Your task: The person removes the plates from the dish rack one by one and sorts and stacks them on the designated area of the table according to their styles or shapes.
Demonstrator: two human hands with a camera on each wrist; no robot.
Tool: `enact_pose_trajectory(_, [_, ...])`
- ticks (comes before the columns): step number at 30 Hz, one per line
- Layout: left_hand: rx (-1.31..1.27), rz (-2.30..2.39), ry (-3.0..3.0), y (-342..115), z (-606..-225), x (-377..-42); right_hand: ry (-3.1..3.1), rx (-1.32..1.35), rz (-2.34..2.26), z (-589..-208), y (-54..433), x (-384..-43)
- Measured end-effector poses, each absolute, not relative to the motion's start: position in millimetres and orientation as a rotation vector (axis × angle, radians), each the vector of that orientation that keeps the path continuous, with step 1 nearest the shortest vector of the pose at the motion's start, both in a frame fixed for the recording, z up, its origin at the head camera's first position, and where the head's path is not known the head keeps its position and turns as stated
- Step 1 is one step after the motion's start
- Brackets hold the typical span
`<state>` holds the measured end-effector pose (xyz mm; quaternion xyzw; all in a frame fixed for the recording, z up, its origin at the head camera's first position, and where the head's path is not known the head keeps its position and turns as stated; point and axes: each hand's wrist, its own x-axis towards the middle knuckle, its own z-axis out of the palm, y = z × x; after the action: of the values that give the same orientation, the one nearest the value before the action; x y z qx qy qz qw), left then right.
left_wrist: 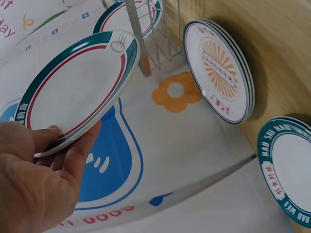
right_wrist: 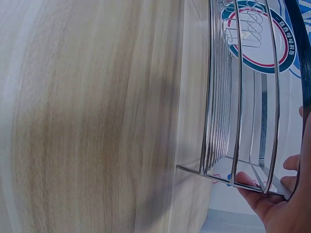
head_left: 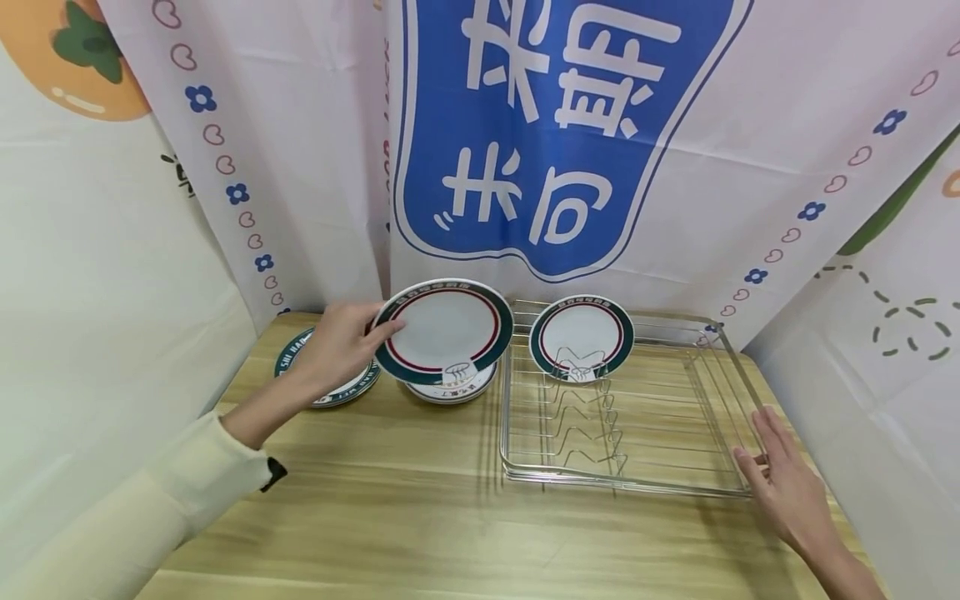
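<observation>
My left hand (head_left: 341, 346) pinches the rim of a white plate (head_left: 450, 327) with a dark green band and red ring, thumb on its face and fingers behind. The plate is tilted up, raised over a stack of white plates (head_left: 457, 389) that it partly hides. A similar plate (head_left: 581, 333) stands upright at the back of the wire dish rack (head_left: 626, 479). At the rack's right end, my right hand (head_left: 787, 479) grips the metal frame, thumb on the inner side, as the right wrist view shows.
Another stack of green-rimmed plates (left_wrist: 284, 167) lies at the left, under my left forearm in the head view. Wire dividers (head_left: 585, 417) run in a row through the rack's left half. A printed cloth (head_left: 322, 167) hangs behind the wooden table (head_left: 375, 508).
</observation>
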<state>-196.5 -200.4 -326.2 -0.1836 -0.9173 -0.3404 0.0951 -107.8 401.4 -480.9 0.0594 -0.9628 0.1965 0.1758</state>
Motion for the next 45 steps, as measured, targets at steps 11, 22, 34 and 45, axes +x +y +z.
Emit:
enact_pose_trajectory(11, [-0.509,-0.920,-2.857,-228,-337,-180,-2.723,0.158,0.558,-480,403,-106])
enact_pose_trajectory(22, [-0.611,-0.995,-3.047,-249,-364,-176,-2.720,0.166,0.561,-479,402,-106])
enact_pose_trajectory(34, [-0.594,-1.076,-3.216,-262,-393,-171,-2.721,0.156,0.570,-482,401,-107])
enact_pose_trajectory(45, [-0.539,-1.241,-3.268,-269,-424,-167,-2.709,0.163,0.563,-480,400,-107])
